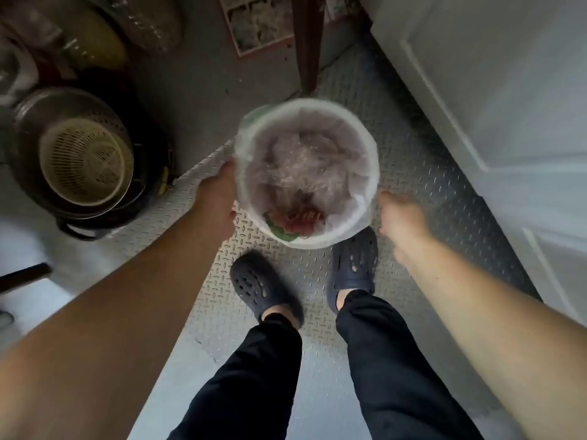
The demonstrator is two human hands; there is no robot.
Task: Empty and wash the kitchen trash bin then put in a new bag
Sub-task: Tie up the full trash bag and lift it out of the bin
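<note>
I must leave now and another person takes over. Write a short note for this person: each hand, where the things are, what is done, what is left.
Left hand: against the left side of the bin, fingers hidden behind it, so its grip is unclear.
Right hand: blurred, beside the bin's right side, not clearly touching.
The bin is just in front of the feet, above the metal floor plate; whether it is lifted is unclear. The old bag is still folded over the rim, with trash inside.
Done: nothing visible yet.
Left: empty the bin, wash it, put in a new bag.
</note>
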